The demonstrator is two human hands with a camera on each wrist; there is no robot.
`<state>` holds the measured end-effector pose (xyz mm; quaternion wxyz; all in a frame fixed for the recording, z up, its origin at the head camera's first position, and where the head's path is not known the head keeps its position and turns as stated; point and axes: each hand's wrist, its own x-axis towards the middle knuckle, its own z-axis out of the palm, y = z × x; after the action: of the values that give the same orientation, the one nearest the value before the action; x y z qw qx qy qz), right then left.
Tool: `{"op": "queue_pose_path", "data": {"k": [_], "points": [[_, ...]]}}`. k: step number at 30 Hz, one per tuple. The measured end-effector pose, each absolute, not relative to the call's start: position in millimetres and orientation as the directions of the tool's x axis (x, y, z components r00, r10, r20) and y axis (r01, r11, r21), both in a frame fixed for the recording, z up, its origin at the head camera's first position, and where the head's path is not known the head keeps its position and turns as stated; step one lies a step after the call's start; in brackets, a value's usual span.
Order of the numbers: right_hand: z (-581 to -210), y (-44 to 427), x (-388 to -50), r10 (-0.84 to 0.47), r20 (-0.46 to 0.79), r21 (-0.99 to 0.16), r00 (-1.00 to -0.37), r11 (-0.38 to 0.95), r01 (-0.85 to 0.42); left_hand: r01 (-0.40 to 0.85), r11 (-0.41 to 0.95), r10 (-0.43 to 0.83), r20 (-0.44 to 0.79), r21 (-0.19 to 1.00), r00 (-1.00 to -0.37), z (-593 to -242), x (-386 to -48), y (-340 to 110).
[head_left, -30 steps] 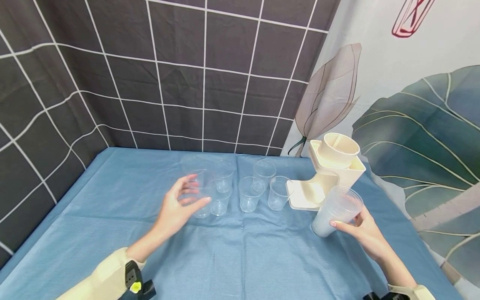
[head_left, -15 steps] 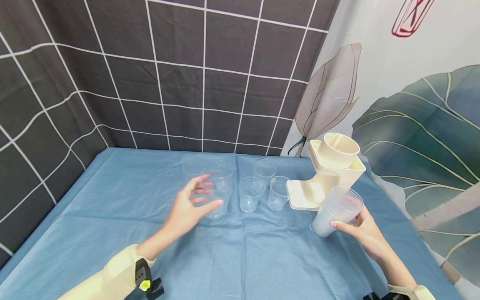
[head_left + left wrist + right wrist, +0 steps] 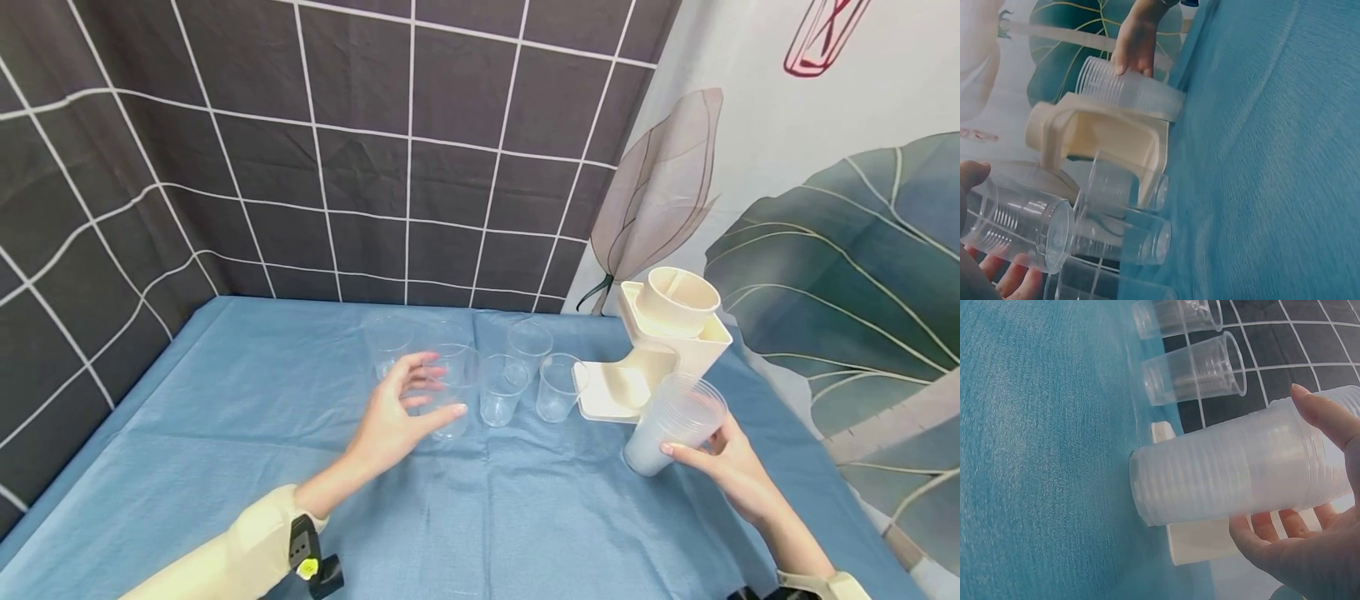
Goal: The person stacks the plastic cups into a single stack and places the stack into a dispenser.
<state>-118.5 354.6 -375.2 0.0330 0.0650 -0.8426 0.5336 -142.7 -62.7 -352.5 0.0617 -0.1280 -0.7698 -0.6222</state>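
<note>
My left hand [image 3: 399, 417] holds a clear plastic cup [image 3: 456, 375] between thumb and fingers. In the left wrist view this cup [image 3: 1019, 225] is raised off the cloth, beside other cups. My right hand [image 3: 723, 467] grips a tilted stack of nested clear cups [image 3: 671, 425], thumb on the near side. The right wrist view has the stack [image 3: 1222, 469] with its bottom end at the cloth and the fingers [image 3: 1260, 531] beneath its side. Several single clear cups stand mid-table, among them a front cup [image 3: 501, 392] and a right cup [image 3: 557, 387].
A cream plastic stand [image 3: 660, 342] with a round holder on top stands at the back right, just behind the stack. Another clear cup [image 3: 388, 342] stands at the back left of the group. Blue cloth [image 3: 480, 517] covers the table; a dark gridded curtain [image 3: 360, 167] hangs behind.
My left hand has moved to the right with the cup, from the group's left side toward the front middle cup. The right hand and its stack have stayed in place.
</note>
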Motion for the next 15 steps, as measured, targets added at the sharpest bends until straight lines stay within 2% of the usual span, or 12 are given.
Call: {"op": "queue_pose_path", "data": {"k": [15], "points": [[-375, 355, -118, -0.073, 0.122, -0.896, -0.99, 0.421, -0.141, 0.308, 0.136, 0.185, 0.281, 0.942, -0.942, -347, -142, -39]]}}
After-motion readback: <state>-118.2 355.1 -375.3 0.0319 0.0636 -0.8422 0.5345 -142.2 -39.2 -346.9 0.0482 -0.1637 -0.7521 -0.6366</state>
